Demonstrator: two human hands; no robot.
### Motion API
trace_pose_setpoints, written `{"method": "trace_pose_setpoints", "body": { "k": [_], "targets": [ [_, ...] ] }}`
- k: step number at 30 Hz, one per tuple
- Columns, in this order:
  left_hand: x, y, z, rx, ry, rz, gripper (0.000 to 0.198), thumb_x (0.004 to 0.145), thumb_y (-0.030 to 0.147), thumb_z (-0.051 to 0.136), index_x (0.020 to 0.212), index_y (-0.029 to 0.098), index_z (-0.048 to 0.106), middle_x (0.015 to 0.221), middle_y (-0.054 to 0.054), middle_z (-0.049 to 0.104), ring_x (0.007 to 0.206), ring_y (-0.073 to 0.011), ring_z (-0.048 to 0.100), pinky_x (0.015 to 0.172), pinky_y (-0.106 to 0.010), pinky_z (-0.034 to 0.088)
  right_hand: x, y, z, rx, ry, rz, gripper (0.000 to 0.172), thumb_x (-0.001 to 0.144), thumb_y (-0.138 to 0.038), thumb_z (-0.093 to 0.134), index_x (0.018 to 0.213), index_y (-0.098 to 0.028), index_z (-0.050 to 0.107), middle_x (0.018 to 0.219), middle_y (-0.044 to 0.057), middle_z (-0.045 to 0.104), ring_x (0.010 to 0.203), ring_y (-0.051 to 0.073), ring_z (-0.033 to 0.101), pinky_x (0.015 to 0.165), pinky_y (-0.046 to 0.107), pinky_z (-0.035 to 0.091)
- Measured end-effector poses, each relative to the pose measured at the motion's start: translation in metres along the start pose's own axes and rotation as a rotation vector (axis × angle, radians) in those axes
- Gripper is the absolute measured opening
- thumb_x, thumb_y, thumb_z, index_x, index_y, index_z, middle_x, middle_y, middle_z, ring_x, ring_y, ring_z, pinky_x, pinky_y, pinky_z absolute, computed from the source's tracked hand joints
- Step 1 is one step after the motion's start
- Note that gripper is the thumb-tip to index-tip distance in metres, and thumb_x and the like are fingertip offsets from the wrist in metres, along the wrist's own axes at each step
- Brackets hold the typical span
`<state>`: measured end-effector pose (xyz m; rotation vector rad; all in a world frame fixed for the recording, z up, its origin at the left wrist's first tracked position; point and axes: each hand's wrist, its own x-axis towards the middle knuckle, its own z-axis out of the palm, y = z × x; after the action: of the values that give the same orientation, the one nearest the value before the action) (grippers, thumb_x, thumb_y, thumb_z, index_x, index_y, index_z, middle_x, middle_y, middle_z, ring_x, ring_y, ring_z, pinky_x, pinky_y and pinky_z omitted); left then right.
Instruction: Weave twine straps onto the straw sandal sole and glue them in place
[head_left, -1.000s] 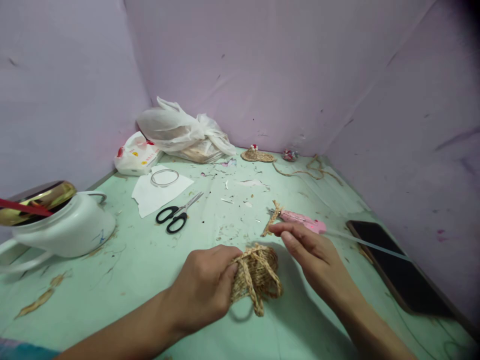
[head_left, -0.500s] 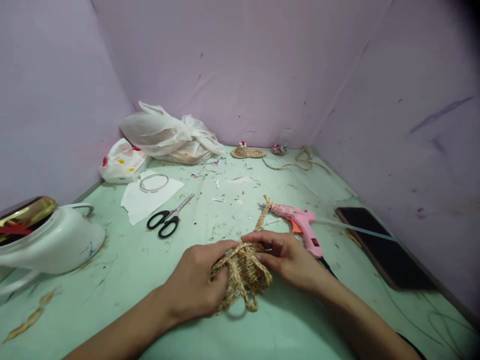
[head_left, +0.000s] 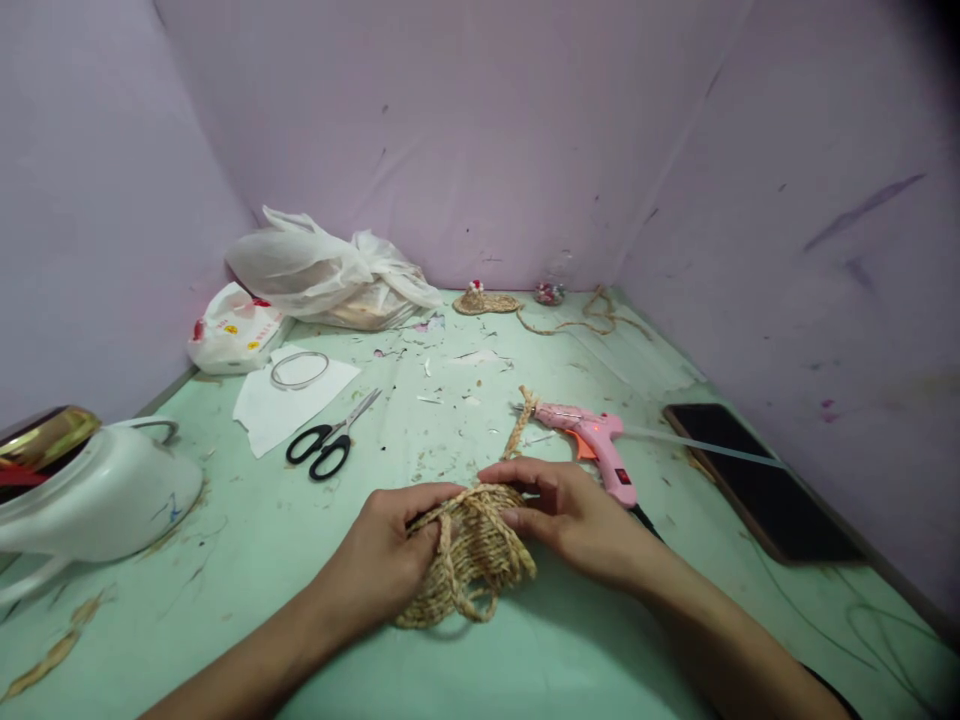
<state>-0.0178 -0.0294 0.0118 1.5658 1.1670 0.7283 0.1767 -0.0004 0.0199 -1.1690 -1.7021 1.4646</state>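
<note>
Near the table's front edge I hold a woven straw piece, tan and coarse, with a braided cord looping across its face. My left hand is closed on its left side, thumb on the near face. The fingers and thumb of my right hand pinch its upper right edge. Beyond the fingers, a loose braid end sticks up, close to the nozzle of a pink glue gun lying to the right. What the far fingers do behind the piece is hidden.
Black-handled scissors lie left of centre, by white paper with a wire coil. A white pot stands at left, a phone at right. Plastic bags, a small straw slipper and a bead jar sit at the back.
The woven piece has tilted and turned in my hands, showing more of its ribbed face and lower left edge. The cord loop has swung left. The whole view has shifted slightly.
</note>
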Motion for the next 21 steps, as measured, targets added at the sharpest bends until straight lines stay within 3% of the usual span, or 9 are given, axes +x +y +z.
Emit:
{"method": "trace_pose_setpoints", "body": {
  "k": [2, 3, 5, 6, 8, 11, 16, 19, 21],
  "targets": [
    [-0.001, -0.003, -0.002, 0.068, 0.067, 0.032, 0.034, 0.082, 0.014, 0.044, 0.109, 0.021, 0.063, 0.098, -0.002, 0.070, 0.084, -0.0161, 0.065, 0.073, -0.028, 0.052, -0.004, -0.004, -0.016, -0.179, 0.149, -0.093, 0.026, 0.071, -0.021, 0.059, 0.096, -0.019, 0.064, 0.103, 0.007, 0.067, 0.085, 0.018, 0.064, 0.073, 0.033, 0.052],
    [-0.001, -0.005, -0.003, 0.130, 0.119, 0.059, 0.033, 0.081, 0.015, 0.045, 0.108, 0.020, 0.064, 0.100, -0.003, 0.070, 0.087, -0.0171, 0.065, 0.077, -0.030, 0.052, -0.006, -0.005, -0.026, -0.284, 0.282, -0.114, 0.023, 0.074, -0.026, 0.057, 0.094, -0.018, 0.064, 0.100, 0.007, 0.068, 0.083, 0.019, 0.064, 0.071, 0.033, 0.051],
    [-0.002, -0.007, -0.006, 0.258, 0.217, 0.138, 0.031, 0.079, 0.015, 0.048, 0.106, 0.018, 0.064, 0.103, -0.006, 0.069, 0.091, -0.0187, 0.064, 0.082, -0.031, 0.051, -0.011, -0.005, -0.047, -0.545, 0.538, -0.040, 0.023, 0.078, -0.036, 0.052, 0.086, -0.019, 0.065, 0.086, 0.007, 0.070, 0.073, 0.020, 0.064, 0.060, 0.031, 0.047],
    [-0.002, -0.008, -0.007, 0.303, 0.248, 0.180, 0.031, 0.079, 0.015, 0.048, 0.106, 0.018, 0.064, 0.104, -0.006, 0.069, 0.093, -0.0191, 0.064, 0.083, -0.032, 0.051, -0.013, -0.003, -0.055, -0.702, 0.570, 0.054, 0.026, 0.078, -0.042, 0.052, 0.080, -0.020, 0.065, 0.075, 0.006, 0.070, 0.065, 0.021, 0.063, 0.053, 0.030, 0.043],
    [-0.003, -0.009, -0.008, 0.339, 0.271, 0.234, 0.032, 0.080, 0.015, 0.048, 0.107, 0.018, 0.063, 0.105, -0.006, 0.068, 0.093, -0.0188, 0.064, 0.083, -0.031, 0.051, -0.015, 0.003, -0.066, -0.886, 0.492, 0.219, 0.034, 0.074, -0.052, 0.053, 0.072, -0.020, 0.063, 0.056, 0.004, 0.065, 0.051, 0.020, 0.058, 0.045, 0.028, 0.035],
    [-0.003, -0.011, -0.008, 0.302, 0.274, 0.187, 0.030, 0.082, 0.018, 0.048, 0.108, 0.020, 0.063, 0.105, -0.005, 0.068, 0.093, -0.0182, 0.064, 0.084, -0.030, 0.051, -0.014, 0.014, -0.068, -0.959, 0.496, 0.305, 0.035, 0.066, -0.052, 0.059, 0.078, -0.019, 0.059, 0.056, 0.004, 0.064, 0.051, 0.021, 0.058, 0.043, 0.026, 0.029],
    [-0.001, -0.011, -0.010, 0.179, 0.297, 0.062, 0.029, 0.081, 0.025, 0.052, 0.108, 0.020, 0.063, 0.109, -0.004, 0.067, 0.095, -0.0192, 0.064, 0.084, -0.029, 0.051, -0.008, 0.024, -0.069, -0.738, 0.554, 0.379, 0.032, 0.064, -0.029, 0.059, 0.093, -0.016, 0.056, 0.052, 0.002, 0.062, 0.046, 0.019, 0.056, 0.041, 0.026, 0.030],
    [-0.002, -0.009, -0.012, 0.196, 0.337, 0.094, 0.029, 0.081, 0.025, 0.052, 0.107, 0.018, 0.063, 0.107, -0.005, 0.068, 0.093, -0.0197, 0.065, 0.083, -0.030, 0.052, -0.011, 0.023, -0.075, -0.351, 0.537, 0.412, 0.037, 0.064, -0.027, 0.061, 0.098, -0.015, 0.055, 0.053, 0.001, 0.061, 0.045, 0.017, 0.055, 0.041, 0.025, 0.034],
    [-0.002, -0.008, -0.012, 0.243, 0.353, 0.140, 0.029, 0.081, 0.023, 0.051, 0.106, 0.017, 0.064, 0.107, -0.006, 0.068, 0.094, -0.0201, 0.064, 0.084, -0.030, 0.052, -0.015, 0.019, -0.076, -0.066, 0.439, 0.377, 0.028, 0.063, -0.027, 0.064, 0.089, -0.016, 0.059, 0.055, 0.000, 0.060, 0.046, 0.014, 0.054, 0.041, 0.024, 0.036]
  ]
}}
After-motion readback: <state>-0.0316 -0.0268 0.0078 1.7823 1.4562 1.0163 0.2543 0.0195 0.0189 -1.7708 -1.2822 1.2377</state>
